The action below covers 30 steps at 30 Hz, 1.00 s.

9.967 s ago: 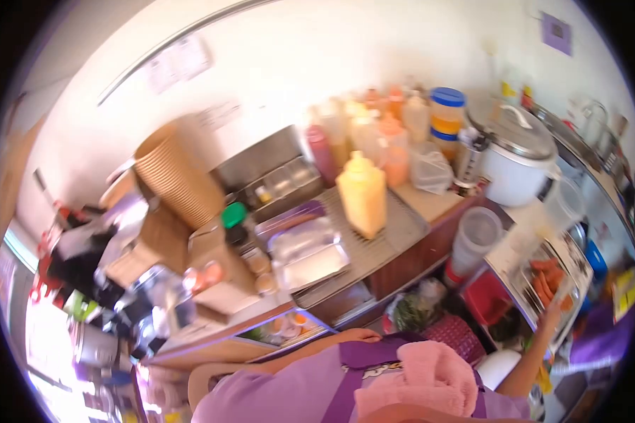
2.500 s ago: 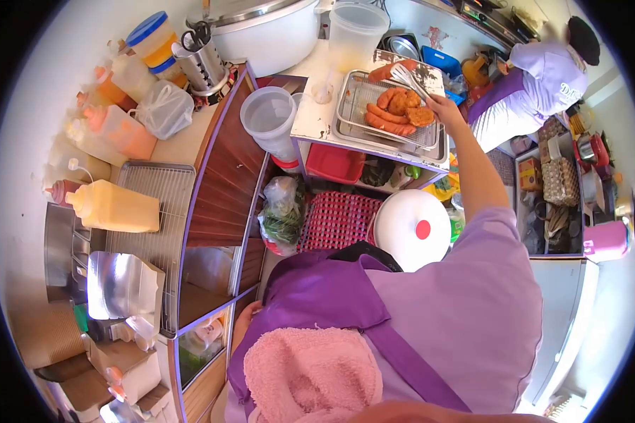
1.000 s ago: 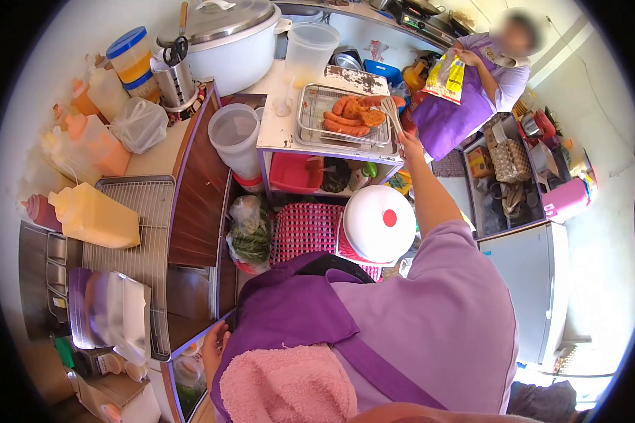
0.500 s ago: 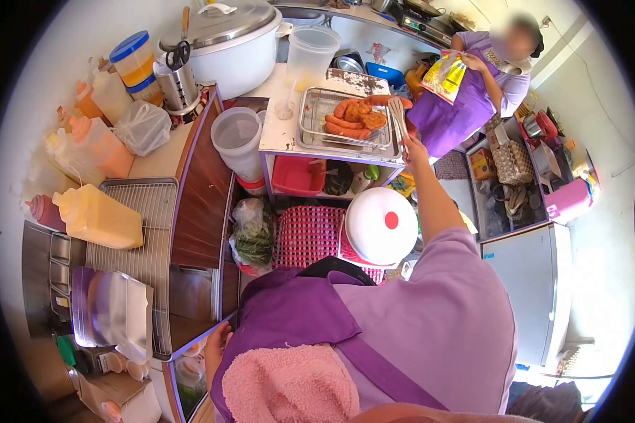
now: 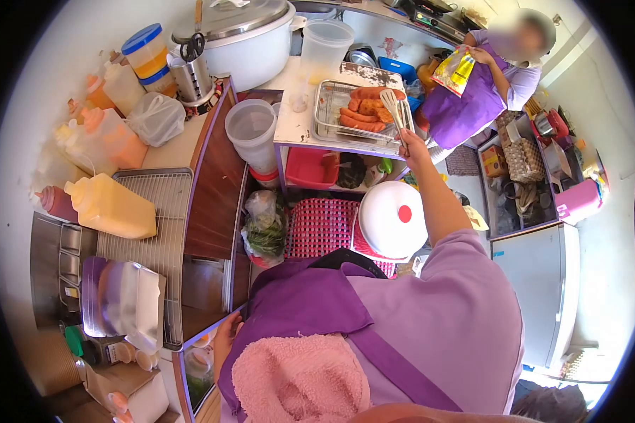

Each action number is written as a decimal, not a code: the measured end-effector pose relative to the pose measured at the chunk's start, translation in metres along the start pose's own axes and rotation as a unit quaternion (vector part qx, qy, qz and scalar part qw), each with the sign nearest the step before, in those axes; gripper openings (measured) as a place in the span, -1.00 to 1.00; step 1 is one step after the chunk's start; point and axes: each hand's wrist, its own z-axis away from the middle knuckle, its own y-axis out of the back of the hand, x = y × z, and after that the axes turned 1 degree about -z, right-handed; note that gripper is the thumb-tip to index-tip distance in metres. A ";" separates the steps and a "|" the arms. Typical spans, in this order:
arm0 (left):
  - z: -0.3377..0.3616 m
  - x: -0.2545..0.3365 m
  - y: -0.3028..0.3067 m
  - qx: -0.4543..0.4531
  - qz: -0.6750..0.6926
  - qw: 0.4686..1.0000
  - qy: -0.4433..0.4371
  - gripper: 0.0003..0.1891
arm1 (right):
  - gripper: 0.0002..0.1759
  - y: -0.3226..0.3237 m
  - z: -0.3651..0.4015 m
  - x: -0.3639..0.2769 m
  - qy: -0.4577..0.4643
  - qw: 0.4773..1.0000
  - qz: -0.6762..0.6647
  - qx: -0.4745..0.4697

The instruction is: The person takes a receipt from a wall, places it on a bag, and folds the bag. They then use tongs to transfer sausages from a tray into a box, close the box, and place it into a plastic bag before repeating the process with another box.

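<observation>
My right hand [image 5: 413,147] is closed around the handle of metal tongs [image 5: 391,106] with a slotted head. The slotted end is over the right side of a wire-rack tray [image 5: 329,132], at the fried food. On that tray lie several red sausages [image 5: 360,123] and browned fried pieces [image 5: 370,106]. My left hand [image 5: 226,334] hangs low by the edge of the left counter, partly hidden by my apron. Its visible fingers are loosely bent and apart, with nothing seen in them.
Left, a wire rack [image 5: 173,243] carries a yellow sauce bottle [image 5: 113,206]. A white round-lidded container [image 5: 393,220] stands below the tray table. A co-worker [image 5: 466,106] in a purple apron holds a yellow packet [image 5: 454,72]. A white fridge [image 5: 529,289] is right.
The view has shifted, so most things sit farther right. The tongs' slotted head has tipped left and down onto the fried pieces. My left hand stays by the counter edge.
</observation>
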 end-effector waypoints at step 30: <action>0.019 0.041 -0.006 0.026 -0.064 0.997 -0.044 -0.63 | -0.81 -0.074 0.028 -0.046 0.063 0.989 -0.084 -0.105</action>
